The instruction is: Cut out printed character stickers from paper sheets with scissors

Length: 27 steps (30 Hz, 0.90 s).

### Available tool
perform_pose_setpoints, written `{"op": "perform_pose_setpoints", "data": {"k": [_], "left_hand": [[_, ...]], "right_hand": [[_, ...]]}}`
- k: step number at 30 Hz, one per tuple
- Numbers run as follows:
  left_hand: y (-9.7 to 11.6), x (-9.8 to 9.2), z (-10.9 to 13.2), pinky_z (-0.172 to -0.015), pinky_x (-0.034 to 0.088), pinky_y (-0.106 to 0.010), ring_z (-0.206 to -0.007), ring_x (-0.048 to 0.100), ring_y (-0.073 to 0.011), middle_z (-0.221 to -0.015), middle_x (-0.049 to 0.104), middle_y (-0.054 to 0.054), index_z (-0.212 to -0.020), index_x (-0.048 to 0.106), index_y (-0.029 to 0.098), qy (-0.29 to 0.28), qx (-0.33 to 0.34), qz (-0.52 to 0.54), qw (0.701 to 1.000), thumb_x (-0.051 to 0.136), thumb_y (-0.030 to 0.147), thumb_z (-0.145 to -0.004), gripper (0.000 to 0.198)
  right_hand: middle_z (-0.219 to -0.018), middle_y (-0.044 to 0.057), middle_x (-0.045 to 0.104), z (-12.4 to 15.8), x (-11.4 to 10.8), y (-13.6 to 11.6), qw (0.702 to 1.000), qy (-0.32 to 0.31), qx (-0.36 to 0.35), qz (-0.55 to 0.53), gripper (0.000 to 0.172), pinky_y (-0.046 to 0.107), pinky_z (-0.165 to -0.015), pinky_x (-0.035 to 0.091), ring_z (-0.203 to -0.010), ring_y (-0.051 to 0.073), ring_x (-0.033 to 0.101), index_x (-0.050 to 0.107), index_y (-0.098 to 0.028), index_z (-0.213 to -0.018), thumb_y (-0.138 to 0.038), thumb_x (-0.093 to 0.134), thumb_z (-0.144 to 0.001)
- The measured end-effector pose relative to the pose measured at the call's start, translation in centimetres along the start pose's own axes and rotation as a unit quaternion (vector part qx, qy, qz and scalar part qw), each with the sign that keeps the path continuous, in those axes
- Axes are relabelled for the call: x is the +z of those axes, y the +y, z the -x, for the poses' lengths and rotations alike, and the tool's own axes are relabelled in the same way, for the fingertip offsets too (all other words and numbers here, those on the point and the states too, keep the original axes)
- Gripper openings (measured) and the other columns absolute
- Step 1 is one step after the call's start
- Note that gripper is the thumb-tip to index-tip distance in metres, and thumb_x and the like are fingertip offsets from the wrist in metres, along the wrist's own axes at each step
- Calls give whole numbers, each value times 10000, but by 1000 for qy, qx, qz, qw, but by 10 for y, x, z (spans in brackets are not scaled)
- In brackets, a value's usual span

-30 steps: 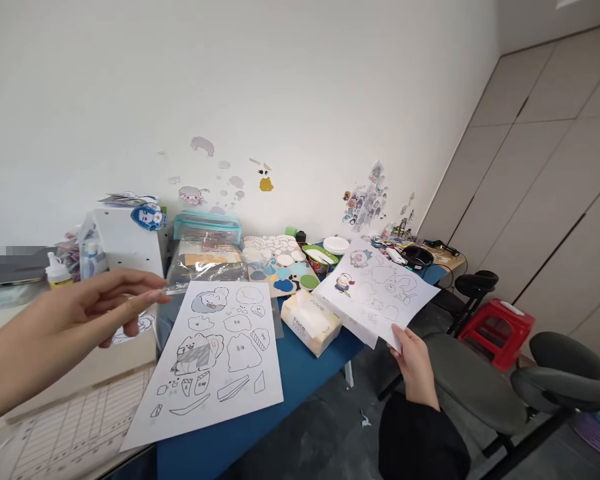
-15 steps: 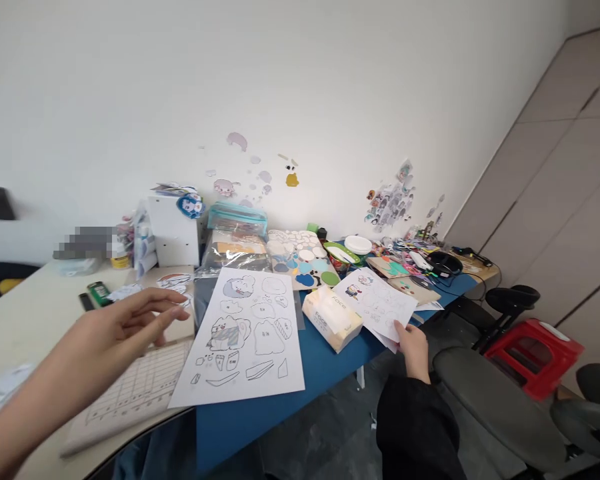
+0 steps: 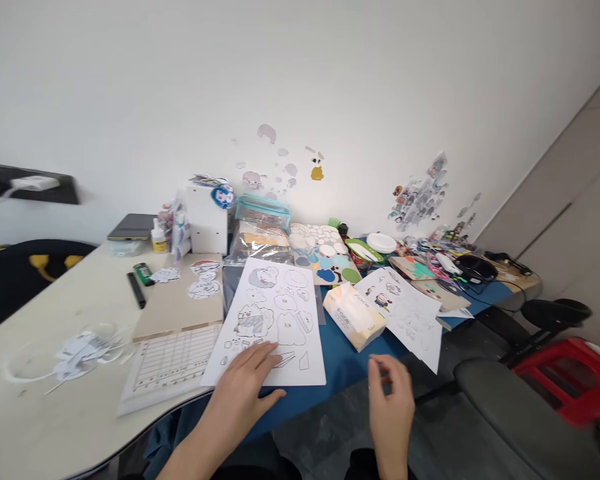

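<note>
Head view: left hand [image 3: 245, 383] lies flat, grip wide, on white sheet [image 3: 273, 320] of black-outlined cartoon shapes

Your left hand [image 3: 245, 383] lies flat on the near edge of the drawing sheet [image 3: 273, 320] at the middle of the desk [image 3: 25, 407]. Left of that sheet lies a lined pad [image 3: 167, 360], and behind the pad a board [image 3: 177, 303]. Right of the sheet sits a tissue box [image 3: 354, 315], then a second sheet [image 3: 410, 313]. Your right hand [image 3: 391, 407] hangs before the desk edge, empty. Paper scraps [image 3: 80, 347] lie far left.
</note>
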<state>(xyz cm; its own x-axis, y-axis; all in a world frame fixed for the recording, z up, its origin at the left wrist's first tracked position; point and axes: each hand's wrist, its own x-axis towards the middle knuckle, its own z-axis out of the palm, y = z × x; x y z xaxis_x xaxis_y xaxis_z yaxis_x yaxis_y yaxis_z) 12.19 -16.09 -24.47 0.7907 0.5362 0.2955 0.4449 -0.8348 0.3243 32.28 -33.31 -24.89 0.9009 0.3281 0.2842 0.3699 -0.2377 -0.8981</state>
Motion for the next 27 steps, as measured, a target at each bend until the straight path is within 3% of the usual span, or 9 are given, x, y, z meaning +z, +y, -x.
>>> {"op": "perform_pose_setpoints", "data": {"k": [1, 2, 5, 7, 9, 11, 21, 27], "left_hand": [[-3, 0, -1, -972, 463, -516, -1181, 536, -362, -1285, 590, -78, -1146, 669, 234, -3, 6, -11, 1000, 664, 391, -713, 461], [-7, 1, -2, -971, 463, -515, -1177, 537, -367, -1281, 591, -82, -1143, 674, 233, 0, 13, -18, 1000, 658, 404, -715, 461], [-14, 6, -3, -960, 474, -504, -1164, 550, -360, -1268, 599, -76, -1127, 686, 253, 23, 27, -19, 999, 593, 432, -753, 425], [-17, 11, -3, -946, 487, -496, -1156, 559, -352, -1261, 606, -61, -1118, 690, 278, 34, 31, -11, 999, 566, 442, -761, 412], [-18, 14, -3, -940, 493, -485, -1145, 569, -345, -1249, 616, -46, -1103, 695, 304, 40, 30, -4, 999, 562, 447, -757, 397], [-19, 15, -3, -940, 494, -476, -1136, 577, -338, -1244, 620, -36, -1098, 695, 321, 46, 31, 1, 998, 560, 447, -758, 387], [-17, 9, 1, -879, 531, -486, -1103, 603, -326, -1239, 631, -53, -1134, 670, 257, 57, 64, -37, 996, 574, 396, -809, 366], [-21, 19, 3, -905, 513, -504, -1126, 584, -325, -1254, 624, -49, -1147, 651, 261, 63, 60, -22, 996, 579, 337, -810, 352]], "right_hand": [[-1156, 157, 557, -13, -13, 7, 994, 80, 57, -43, 512, 387, -851, 449, -1063, 308, 522, 595, -176, -1060, -611, 508, -804], [-1168, 178, 543, -29, -29, 14, 986, 114, 101, -62, 595, 397, -840, 462, -1083, 311, 518, 559, -150, -1128, -645, 403, -836], [-1052, 181, 590, -79, -76, 33, 973, 120, 177, -93, 721, 385, -722, 521, -1000, 290, 589, 561, -111, -1118, -622, 101, -902], [-992, 128, 628, -106, -90, 40, 965, 83, 218, -118, 579, 349, -681, 536, -910, 245, 634, 583, -131, -1077, -568, 231, -936], [-1008, 81, 632, -127, -87, 45, 957, 55, 252, -137, 392, 347, -697, 537, -843, 196, 638, 574, -150, -1092, -477, 417, -944], [-1053, 67, 615, -141, -76, 49, 948, 42, 280, -144, 311, 360, -720, 536, -839, 180, 626, 561, -159, -1121, -399, 520, -928], [-1123, 71, 586, -168, -46, 54, 925, 41, 350, -144, 303, 381, -756, 534, -910, 206, 612, 551, -167, -1156, -350, 563, -914], [-1126, 70, 588, -177, -38, 56, 928, 8, 348, -134, 287, 379, -760, 535, -925, 211, 610, 562, -176, -1144, -331, 582, -904]]}}
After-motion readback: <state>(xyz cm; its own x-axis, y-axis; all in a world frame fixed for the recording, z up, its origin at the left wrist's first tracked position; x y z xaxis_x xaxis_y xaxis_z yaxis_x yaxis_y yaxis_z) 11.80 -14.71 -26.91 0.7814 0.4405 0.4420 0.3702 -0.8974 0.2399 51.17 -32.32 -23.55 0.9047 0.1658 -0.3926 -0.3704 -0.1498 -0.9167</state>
